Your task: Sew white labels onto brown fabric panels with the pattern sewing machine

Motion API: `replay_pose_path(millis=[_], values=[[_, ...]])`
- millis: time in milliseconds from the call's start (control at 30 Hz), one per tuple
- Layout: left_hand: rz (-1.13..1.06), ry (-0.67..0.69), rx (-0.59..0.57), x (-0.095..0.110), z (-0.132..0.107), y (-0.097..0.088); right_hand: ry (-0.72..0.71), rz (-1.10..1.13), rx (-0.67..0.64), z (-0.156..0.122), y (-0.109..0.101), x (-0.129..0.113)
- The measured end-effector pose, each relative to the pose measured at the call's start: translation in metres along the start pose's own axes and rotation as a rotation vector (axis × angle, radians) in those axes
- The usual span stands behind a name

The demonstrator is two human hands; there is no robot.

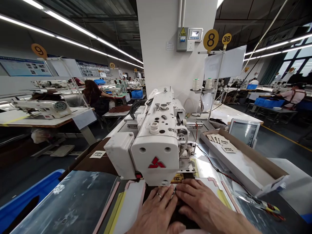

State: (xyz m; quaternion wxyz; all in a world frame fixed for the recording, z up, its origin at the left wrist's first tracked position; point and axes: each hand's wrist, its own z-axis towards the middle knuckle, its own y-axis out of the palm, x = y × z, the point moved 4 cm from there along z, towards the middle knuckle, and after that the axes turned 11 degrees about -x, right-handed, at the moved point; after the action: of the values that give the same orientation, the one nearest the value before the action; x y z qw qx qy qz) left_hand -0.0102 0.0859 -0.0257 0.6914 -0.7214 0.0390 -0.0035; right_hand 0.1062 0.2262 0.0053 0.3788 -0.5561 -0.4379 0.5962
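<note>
Pressing down with the left hand (159,209), laid flat and open on dark brown fabric (179,215) just at the near side of the white sewing machine (156,159), with fingers straight and slightly parted. Lying likewise open and flat to the right with the right hand (202,199), with fingers close together and thumb stretched leftward over the fabric. Nearly meeting at the fingertips. Set well apart from the snips (259,204) at near right and from printed labels (224,143) in the cardboard box (258,157) at far right.
</note>
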Motion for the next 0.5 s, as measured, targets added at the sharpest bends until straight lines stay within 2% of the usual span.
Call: replay_pose_path(millis=[100, 200, 367, 500], values=[[0.06, 0.028, 0.134, -0.001, -0.007, 0.006, 0.018, -0.026, -0.063, 0.001, 0.001, 0.0], [0.155, 0.054, 0.304, -0.004, -0.02, 0.002, 0.035, -0.039, -0.113, 0.002, 0.002, 0.001], [0.204, 0.033, 0.287, -0.008, -0.033, -0.021, 0.016, -0.03, -0.099, 0.0, 0.001, 0.0], [0.173, -0.001, 0.276, -0.005, -0.033, -0.031, -0.02, -0.018, 0.01, -0.005, -0.004, 0.005]])
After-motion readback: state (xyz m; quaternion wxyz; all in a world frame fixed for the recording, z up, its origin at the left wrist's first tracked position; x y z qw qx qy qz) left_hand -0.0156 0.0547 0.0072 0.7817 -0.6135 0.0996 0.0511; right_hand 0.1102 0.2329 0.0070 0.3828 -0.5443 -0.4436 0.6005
